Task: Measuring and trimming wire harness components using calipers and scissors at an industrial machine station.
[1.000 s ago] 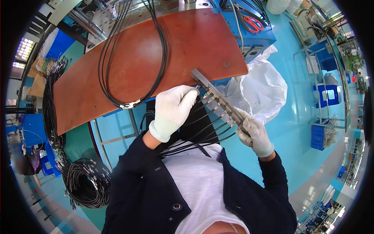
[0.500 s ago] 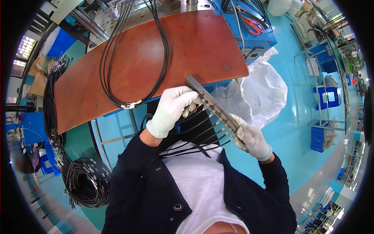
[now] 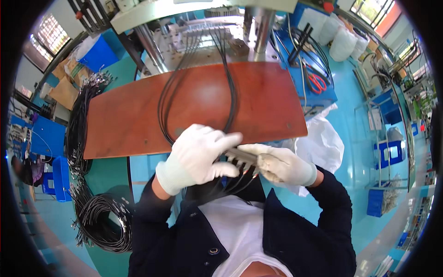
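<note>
You have the grey bar (image 3: pixel 243 156) just off the near edge of the red-brown bench (image 3: pixel 265 101), its long axis running left to right, right end slightly nearer. Your right hand (image 3: pixel 287 164) is clamped on it; your left hand (image 3: pixel 196 159) has thumb and fingers apart at its left end, grip unclear. Blue floor (image 3: pixel 357 166) spreads right.

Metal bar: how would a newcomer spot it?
Start at the reddish-brown board. At its near edge are the white-gloved left hand and right hand, with the metal bar between them. Unlike the black cable loop on the board, it is straight and grey.
</note>
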Available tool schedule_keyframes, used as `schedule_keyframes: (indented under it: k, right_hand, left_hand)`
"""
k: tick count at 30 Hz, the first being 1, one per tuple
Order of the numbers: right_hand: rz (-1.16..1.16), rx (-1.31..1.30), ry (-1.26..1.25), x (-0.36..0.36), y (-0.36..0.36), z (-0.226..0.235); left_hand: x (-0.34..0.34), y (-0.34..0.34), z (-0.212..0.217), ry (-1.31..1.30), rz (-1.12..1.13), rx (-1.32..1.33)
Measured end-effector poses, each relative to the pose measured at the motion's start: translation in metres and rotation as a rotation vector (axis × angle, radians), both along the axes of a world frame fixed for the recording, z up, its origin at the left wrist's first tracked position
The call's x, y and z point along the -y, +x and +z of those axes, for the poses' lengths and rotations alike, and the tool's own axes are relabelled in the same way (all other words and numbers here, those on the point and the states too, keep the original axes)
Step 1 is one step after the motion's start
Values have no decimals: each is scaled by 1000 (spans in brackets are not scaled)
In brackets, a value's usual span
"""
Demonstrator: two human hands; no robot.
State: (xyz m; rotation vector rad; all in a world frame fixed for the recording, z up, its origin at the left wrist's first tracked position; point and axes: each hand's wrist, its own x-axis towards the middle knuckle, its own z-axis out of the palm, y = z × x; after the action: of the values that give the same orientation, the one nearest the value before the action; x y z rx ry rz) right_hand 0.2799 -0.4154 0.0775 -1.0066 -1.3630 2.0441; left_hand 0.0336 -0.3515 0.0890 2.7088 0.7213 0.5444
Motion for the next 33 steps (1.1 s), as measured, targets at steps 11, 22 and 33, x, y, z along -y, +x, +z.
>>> schedule_keyframes:
  k: [11,22,33]
  right_hand:
    - [-261,1350,1615,-355,-9,-23]
    - [-365,1280,1104,-478,1,-73]
    - [-718,1311,1602,-401,-11,-56]
  left_hand:
    - [16,-96,-26,13,806,284]
    - [19,-131,-45,-202,1022,507]
    - [47,-149,-22,-264,1047,774]
